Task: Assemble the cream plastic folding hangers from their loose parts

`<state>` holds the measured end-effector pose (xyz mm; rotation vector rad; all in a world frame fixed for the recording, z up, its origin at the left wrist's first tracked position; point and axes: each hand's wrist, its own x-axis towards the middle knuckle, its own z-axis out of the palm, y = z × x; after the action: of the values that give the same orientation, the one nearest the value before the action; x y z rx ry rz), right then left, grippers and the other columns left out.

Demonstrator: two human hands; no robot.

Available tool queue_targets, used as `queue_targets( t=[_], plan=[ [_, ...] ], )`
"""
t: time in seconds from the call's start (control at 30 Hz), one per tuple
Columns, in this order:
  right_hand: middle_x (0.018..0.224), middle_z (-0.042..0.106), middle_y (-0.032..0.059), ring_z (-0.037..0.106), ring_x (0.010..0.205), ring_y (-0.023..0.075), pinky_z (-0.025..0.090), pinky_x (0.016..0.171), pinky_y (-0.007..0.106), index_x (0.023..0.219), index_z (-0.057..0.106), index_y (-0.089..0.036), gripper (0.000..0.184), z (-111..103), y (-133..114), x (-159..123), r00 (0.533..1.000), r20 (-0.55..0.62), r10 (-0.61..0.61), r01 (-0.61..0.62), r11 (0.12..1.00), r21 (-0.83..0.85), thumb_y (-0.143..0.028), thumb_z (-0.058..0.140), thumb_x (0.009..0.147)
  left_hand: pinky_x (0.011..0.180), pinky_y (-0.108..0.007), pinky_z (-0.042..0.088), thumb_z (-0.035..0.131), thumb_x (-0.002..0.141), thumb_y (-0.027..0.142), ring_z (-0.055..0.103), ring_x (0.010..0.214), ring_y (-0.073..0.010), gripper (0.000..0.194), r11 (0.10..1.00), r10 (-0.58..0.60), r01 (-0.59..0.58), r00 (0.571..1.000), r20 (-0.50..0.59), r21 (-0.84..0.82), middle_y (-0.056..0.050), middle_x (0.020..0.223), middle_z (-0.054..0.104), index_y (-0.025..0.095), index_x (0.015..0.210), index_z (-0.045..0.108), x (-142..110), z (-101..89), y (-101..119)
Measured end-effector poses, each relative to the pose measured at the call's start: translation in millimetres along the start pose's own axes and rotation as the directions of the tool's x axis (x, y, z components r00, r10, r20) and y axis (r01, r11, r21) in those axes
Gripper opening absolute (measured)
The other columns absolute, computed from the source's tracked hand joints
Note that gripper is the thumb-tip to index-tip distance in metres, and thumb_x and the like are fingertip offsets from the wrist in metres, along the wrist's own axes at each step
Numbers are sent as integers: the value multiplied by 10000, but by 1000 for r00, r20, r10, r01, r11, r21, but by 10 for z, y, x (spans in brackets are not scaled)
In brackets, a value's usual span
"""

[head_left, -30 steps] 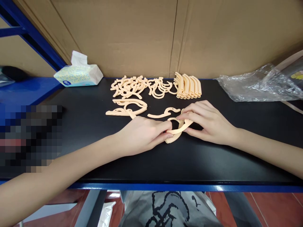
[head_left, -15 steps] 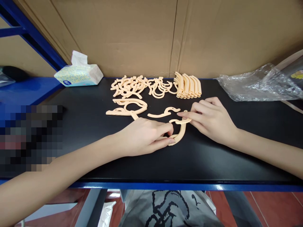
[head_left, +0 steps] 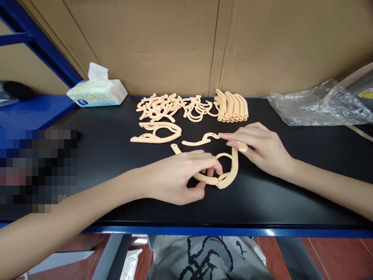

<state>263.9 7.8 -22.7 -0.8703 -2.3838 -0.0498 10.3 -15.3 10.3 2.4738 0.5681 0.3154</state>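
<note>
On the black tabletop, a beige plastic folding hanger [head_left: 231,177] lies partly folded, its arms curved round a thin hook. My left hand [head_left: 177,177] covers its left part, fingers curled around the hanger near the joint, thumb slightly apart. A straight arm end [head_left: 175,148] sticks out behind that hand. My right hand [head_left: 259,146] pinches a small beige hanger piece [head_left: 241,147] above the hanger's right arm; most of this piece is hidden. The right index fingertip reaches the end of a loose curved hanger piece [head_left: 196,142] lying flat behind the hanger.
A folded beige hanger [head_left: 171,137] lies at left. Behind are a pile of small curved pieces [head_left: 159,105], several hooks [head_left: 196,112] and stacked hanger arms [head_left: 232,107]. A tissue pack [head_left: 97,93] stands back left, a clear plastic bag [head_left: 317,103] back right, before a cardboard wall [head_left: 145,46].
The hanger has turned and shifted toward me, its hook and joint now showing. My left hand has moved slightly nearer. The small piece in my right hand has swung to point toward me.
</note>
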Motion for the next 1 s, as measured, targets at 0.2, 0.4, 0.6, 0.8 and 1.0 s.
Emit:
queue_targets(
  t=[0.2, 0.4, 0.6, 0.8, 1.0],
  plan=[
    [1134, 666, 71, 604, 936, 178, 482, 795, 321, 1234, 626, -189, 315, 14, -5, 26, 975, 179, -130, 126, 991, 37, -177, 440, 980, 864, -218, 450, 506, 818, -5, 561, 950, -128, 302, 990, 130, -129, 991, 13, -53, -46, 1039, 625, 142, 1071, 582, 72, 90, 50],
    [1178, 654, 74, 614, 1015, 172, 499, 843, 306, 1238, 617, -185, 310, 20, -24, 28, 970, 179, -166, 158, 986, 55, -182, 440, 983, 914, -274, 437, 519, 946, 118, 572, 946, -153, 161, 968, 240, -240, 971, 4, 77, -53, 1079, 679, 142, 1068, 622, 165, 199, 52],
    [1173, 641, 93, 612, 1043, 169, 520, 827, 286, 1237, 610, -163, 302, 11, -31, 16, 967, 181, -177, 165, 983, 81, -201, 448, 986, 1011, -338, 378, 599, 887, 135, 578, 1045, -176, 205, 977, 199, -198, 980, 1, 82, -26, 1080, 690, 172, 1087, 621, 111, 127, 31],
    [1131, 641, 87, 603, 1009, 173, 520, 807, 302, 1202, 624, -189, 276, 6, -26, 8, 970, 187, -154, 144, 988, 62, -195, 457, 982, 1045, -367, 352, 489, 823, 22, 525, 1141, -191, 365, 971, 79, -72, 997, -25, 227, -36, 1184, 634, 195, 1120, 611, 33, -9, -105],
    [1090, 645, 92, 596, 954, 184, 515, 803, 322, 1175, 640, -169, 256, -4, -40, 25, 979, 133, -156, 153, 988, 31, -180, 507, 957, 1007, -385, 378, 421, 909, 46, 555, 1089, -212, 315, 885, 94, -60, 994, -52, 461, -52, 1181, 637, 169, 1132, 607, 41, -32, -217]
  ],
)
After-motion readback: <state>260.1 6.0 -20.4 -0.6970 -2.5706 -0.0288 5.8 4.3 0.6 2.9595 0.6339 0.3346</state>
